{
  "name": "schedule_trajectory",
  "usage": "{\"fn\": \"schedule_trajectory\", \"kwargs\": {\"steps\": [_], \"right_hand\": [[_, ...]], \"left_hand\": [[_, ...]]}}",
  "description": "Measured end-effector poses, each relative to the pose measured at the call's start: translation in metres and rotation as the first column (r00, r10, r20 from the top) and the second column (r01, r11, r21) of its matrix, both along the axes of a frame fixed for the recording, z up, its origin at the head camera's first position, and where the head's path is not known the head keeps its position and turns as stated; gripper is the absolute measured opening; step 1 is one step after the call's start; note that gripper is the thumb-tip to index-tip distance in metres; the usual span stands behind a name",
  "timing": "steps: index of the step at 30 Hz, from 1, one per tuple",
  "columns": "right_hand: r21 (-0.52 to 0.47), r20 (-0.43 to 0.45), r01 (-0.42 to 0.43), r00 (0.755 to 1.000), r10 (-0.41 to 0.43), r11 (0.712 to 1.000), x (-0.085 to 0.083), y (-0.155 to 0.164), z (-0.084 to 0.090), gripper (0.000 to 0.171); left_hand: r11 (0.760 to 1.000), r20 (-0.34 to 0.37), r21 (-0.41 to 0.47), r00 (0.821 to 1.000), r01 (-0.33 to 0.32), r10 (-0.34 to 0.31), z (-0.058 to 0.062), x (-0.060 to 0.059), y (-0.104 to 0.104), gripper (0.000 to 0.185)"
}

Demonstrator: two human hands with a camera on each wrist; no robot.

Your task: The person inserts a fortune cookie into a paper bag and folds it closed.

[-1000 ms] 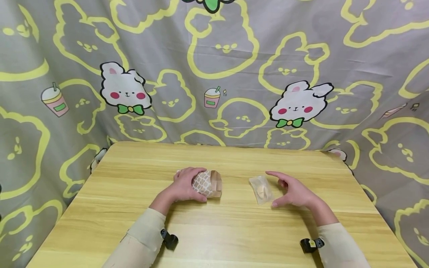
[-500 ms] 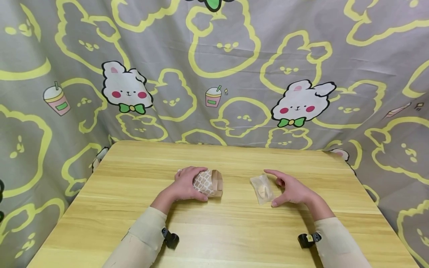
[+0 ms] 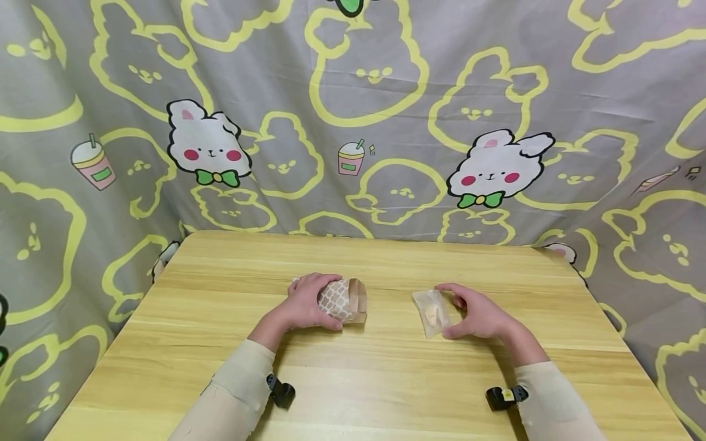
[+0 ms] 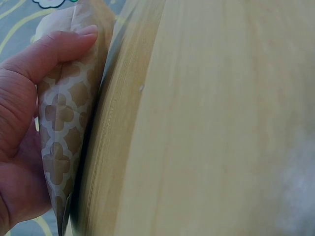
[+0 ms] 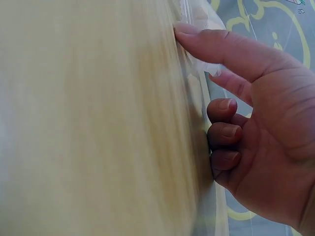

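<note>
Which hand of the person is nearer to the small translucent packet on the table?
The right: the right hand is at the right edge of the packet. The left hand is farther off, to the packet's left, holding the patterned paper bag.

So on my feed the paper bag (image 3: pixel 335 301) lies on the table (image 3: pixel 386 380), left of the packet (image 3: pixel 428 305), well apart. My left hand (image 3: pixel 303 303) is around the bag, right hand (image 3: pixel 481 314) at the packet's right side. Curtain (image 3: pixel 298 86) hangs behind everything and along both sides too.
</note>
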State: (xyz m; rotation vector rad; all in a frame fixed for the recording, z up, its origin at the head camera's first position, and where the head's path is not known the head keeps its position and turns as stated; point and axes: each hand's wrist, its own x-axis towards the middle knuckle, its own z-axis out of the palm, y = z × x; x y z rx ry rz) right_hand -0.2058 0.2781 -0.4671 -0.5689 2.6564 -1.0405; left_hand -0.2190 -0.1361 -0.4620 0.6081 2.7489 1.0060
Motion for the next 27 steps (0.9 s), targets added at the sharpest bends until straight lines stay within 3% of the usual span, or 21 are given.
{"fn": "schedule_trajectory", "kwargs": {"steps": [9, 27], "right_hand": [[-0.038, -0.037, 0.028, 0.999, -0.030, 0.999, 0.0035, -0.0024, -0.0042, 0.078], [-0.238, -0.039, 0.068, 0.996, -0.080, 0.969, 0.0045, -0.0021, -0.0082, 0.077]], "left_hand": [[1.000, 0.003, 0.002, 1.000, 0.000, 0.000, -0.0003, -0.0003, -0.0005, 0.106], [1.000, 0.009, 0.011, 1.000, 0.004, -0.004, -0.0004, 0.0003, -0.0011, 0.105]]}}
